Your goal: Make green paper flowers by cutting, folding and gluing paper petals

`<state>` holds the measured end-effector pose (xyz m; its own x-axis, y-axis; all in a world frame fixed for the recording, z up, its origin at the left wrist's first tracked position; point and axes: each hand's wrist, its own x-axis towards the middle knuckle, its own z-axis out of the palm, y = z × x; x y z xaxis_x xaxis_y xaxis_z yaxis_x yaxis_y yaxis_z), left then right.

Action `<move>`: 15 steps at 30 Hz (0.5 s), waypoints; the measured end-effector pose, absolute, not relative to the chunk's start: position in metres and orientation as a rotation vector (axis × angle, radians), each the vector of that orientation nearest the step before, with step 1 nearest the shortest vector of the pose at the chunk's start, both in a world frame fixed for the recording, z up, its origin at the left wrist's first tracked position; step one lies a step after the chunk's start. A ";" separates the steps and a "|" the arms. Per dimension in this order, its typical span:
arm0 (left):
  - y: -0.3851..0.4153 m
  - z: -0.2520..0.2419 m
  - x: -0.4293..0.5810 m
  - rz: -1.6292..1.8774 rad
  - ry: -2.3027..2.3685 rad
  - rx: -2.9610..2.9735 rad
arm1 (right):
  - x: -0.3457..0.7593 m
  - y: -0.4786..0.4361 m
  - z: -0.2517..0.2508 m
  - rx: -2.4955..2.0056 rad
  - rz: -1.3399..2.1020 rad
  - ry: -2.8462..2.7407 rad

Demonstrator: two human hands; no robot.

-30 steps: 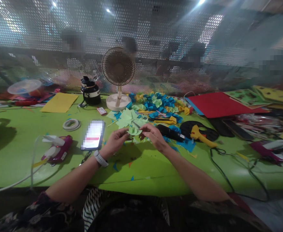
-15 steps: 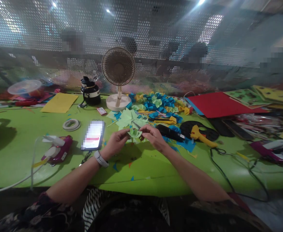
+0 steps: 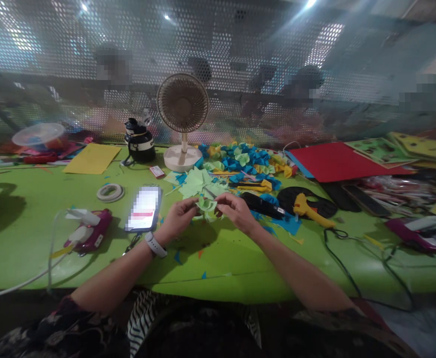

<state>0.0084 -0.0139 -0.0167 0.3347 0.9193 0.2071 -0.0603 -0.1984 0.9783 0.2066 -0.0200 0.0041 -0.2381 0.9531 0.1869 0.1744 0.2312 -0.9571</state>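
Observation:
Between my two hands is a light green paper flower (image 3: 206, 204) with curled petals, held just above the table. My left hand (image 3: 178, 217) pinches its left side, and a white watch band (image 3: 155, 244) circles that wrist. On the other side, the fingers of my right hand (image 3: 237, 213) are closed at the flower's right edge. Pale green cut paper pieces (image 3: 195, 182) lie right behind it. A heap of blue, yellow and green paper flowers (image 3: 242, 158) spreads farther back, with a yellow cutter (image 3: 253, 185) in front of it.
A fan (image 3: 183, 159) and a dark bottle (image 3: 140, 147) stand at the back. To the left lie a phone (image 3: 143, 209), tape rolls (image 3: 109, 192) and a purple power strip (image 3: 96, 231). A yellow glue gun (image 3: 310, 211) with a cord and red paper (image 3: 344, 161) lie right.
The paper flower has shifted and turned very slightly between my fingers. Both hands stay in nearly the same place.

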 end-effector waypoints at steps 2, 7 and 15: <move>-0.013 -0.017 0.009 1.097 0.815 1.451 | 0.206 -0.019 0.003 -1.068 1.120 -1.595; -0.013 -0.018 0.009 1.094 0.794 1.393 | 0.206 -0.018 -0.002 -1.026 1.159 -1.559; -0.014 -0.017 0.010 1.086 0.812 1.378 | 0.205 -0.017 0.000 -0.974 1.217 -1.519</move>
